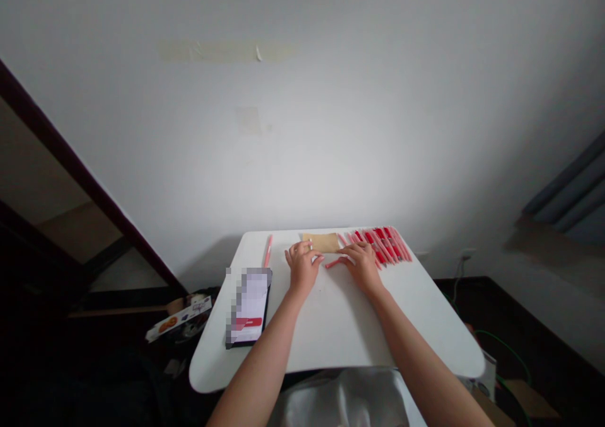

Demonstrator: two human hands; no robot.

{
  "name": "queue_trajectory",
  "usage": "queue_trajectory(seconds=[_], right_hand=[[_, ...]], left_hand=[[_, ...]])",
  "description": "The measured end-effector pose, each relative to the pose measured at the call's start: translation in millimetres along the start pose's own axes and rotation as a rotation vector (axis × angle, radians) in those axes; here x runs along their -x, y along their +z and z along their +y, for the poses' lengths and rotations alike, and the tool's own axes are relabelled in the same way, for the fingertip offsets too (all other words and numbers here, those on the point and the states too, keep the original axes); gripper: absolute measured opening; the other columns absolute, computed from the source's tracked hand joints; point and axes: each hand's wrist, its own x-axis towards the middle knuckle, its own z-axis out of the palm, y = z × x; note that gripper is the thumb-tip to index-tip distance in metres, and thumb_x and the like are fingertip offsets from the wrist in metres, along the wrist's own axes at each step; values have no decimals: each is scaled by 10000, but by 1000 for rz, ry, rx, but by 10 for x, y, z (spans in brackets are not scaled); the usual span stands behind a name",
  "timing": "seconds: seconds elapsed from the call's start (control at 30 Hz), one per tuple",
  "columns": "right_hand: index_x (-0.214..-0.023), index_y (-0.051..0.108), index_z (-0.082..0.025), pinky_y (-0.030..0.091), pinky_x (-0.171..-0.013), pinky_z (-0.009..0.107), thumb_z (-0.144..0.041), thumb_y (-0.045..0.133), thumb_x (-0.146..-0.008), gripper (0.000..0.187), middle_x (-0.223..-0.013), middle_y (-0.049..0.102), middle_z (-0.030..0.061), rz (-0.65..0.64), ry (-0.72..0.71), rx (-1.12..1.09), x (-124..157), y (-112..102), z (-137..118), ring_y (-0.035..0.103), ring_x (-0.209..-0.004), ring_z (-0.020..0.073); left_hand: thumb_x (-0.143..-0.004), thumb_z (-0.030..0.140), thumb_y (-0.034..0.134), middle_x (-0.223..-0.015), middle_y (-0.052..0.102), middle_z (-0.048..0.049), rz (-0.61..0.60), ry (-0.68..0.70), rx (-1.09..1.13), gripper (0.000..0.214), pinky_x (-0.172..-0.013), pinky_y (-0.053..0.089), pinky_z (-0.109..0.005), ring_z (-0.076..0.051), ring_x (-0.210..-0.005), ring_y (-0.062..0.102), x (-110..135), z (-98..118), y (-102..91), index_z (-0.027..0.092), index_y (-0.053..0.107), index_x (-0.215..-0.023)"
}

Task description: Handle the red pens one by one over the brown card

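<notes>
On the white table (340,326), both my hands lie close together near a piece of brown paper (325,243). My left hand (302,266) is at the paper's left end, with fingers bent and apart and the thumb stretched to the right. My right hand (363,265) is closed in a pinch on a short pink-red pen piece (332,263) that points left toward my left thumb. Right behind this hand lies a row of pink and red pens (390,245), partly hidden by its fingers. One pink pen (268,252) lies alone at the table's far left.
A phone (250,307) with a lit, partly blurred screen lies on the table's left side. The table's far edge is near a pale wall (331,162). Boxes (182,318) are on the floor at left. A wall socket (467,254) with a cable is at right.
</notes>
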Motion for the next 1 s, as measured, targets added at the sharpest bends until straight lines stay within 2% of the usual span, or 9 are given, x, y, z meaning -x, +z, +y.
queue_trajectory(seconds=[0.3, 0.67, 1.0], right_hand=[[-971, 739, -311, 352, -934, 457, -345, 635, -854, 161, -960, 695, 44, -11, -54, -9, 7, 26, -55, 483, -1019, 264], [-922, 752, -313, 370, -885, 429, -394, 599, -876, 179, -928, 688, 49, -12, -72, -65, 8, 32, -114, 492, -1001, 252], [-888, 739, -280, 366, -905, 419, -443, 583, -872, 226, -918, 685, 46, -12, -23, -86, 17, 39, -81, 498, -996, 242]], left_hand=[[-748, 298, 724, -1211, 605, -9, 8, 49, 59, 35, -1091, 256, -514, -233, -1207, 436, 6, -28, 49, 309, 739, -778], [-737, 297, 734, -1190, 611, -7, -5, 88, 84, 54, -1082, 273, -518, -236, -1195, 449, 7, -52, 91, 325, 746, -781], [-737, 300, 730, -1217, 605, -10, -19, 32, 17, 59, -1108, 240, -547, -249, -1217, 435, 14, 1, 8, 319, 741, -792]])
